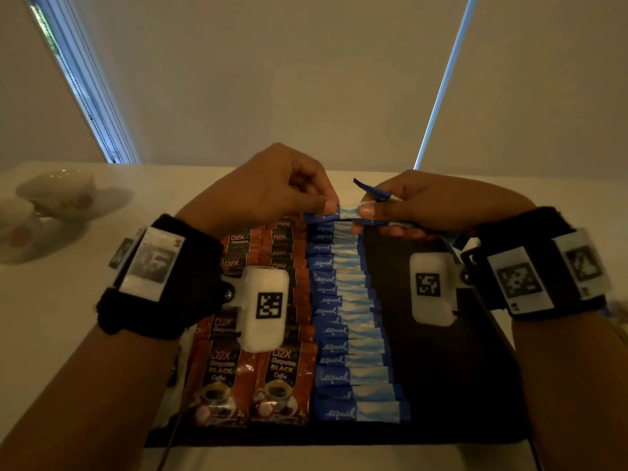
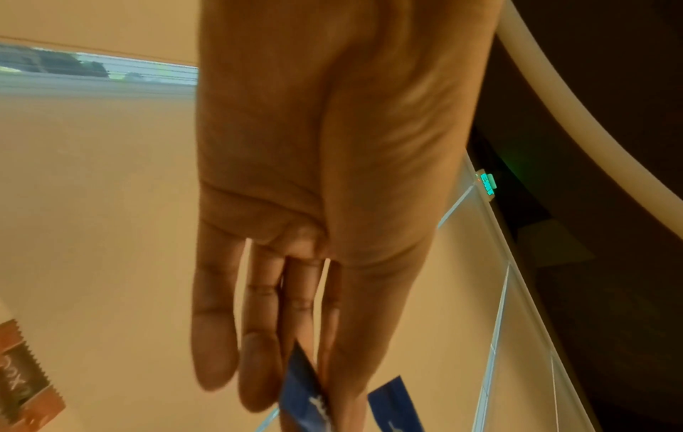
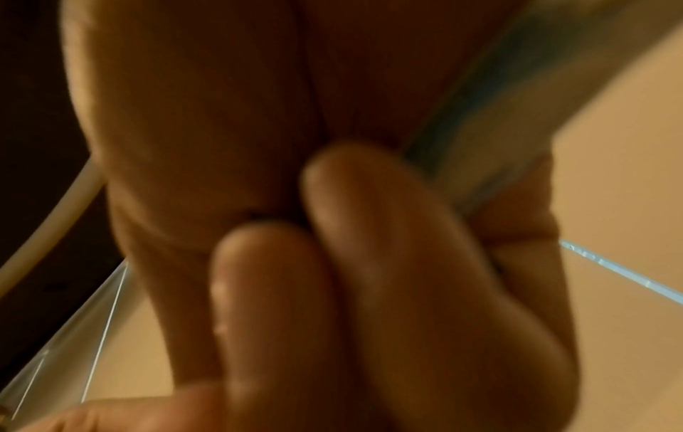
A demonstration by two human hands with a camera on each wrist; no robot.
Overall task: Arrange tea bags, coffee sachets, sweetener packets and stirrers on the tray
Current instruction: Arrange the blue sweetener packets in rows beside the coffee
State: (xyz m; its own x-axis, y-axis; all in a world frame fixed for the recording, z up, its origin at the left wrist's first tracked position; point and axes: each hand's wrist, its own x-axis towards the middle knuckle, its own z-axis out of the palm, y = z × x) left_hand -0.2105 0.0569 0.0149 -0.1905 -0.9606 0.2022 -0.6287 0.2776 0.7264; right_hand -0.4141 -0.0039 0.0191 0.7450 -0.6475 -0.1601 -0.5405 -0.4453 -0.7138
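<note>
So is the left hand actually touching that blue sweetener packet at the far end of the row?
Touching. In the head view the left hand pinches the near-left corner of the blue sweetener packet with its fingertips.

Both forearms are showing bare, with no sleeves. Each wrist is wearing a wide black fabric band (image 1: 159,280). 2 white rectangular tags with blurred black-and-white square codes are sitting on each band, as on the right wrist band (image 1: 530,277). A white rounded box with 1 black square code on top, the left camera housing (image 1: 266,307), is hanging off the band by a bracket with a visible metal screw. The right camera housing (image 1: 431,287) is matching it. A thin cable is trailing from the left unit.
</note>
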